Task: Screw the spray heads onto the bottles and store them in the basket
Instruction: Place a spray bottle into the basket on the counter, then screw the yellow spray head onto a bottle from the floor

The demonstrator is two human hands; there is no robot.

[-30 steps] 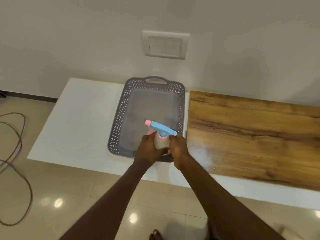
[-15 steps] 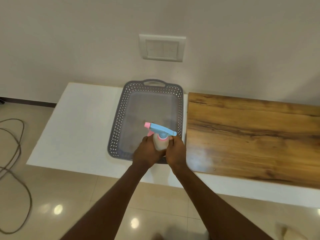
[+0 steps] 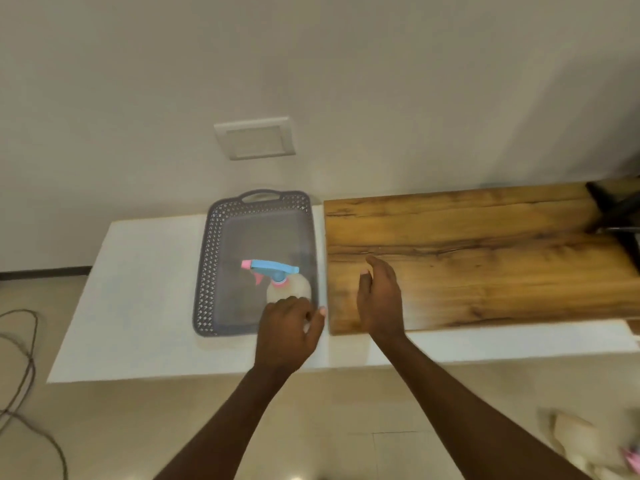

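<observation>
A pale bottle with a blue and pink spray head screwed on stands in the near right corner of the grey perforated basket. My left hand grips the bottle's lower body, fingers curled round it, hiding the base. My right hand hovers over the wooden board just right of the basket, fingers relaxed and holding nothing.
The basket and board lie on a white table against a wall with a switch plate. A dark object sits at the board's far right. A cable loops on the floor at left; pale items lie at lower right.
My right hand has let go of the spray head and moved right over the board. The bottle, still in my left hand, has gone down into the basket. The view has swung right.
</observation>
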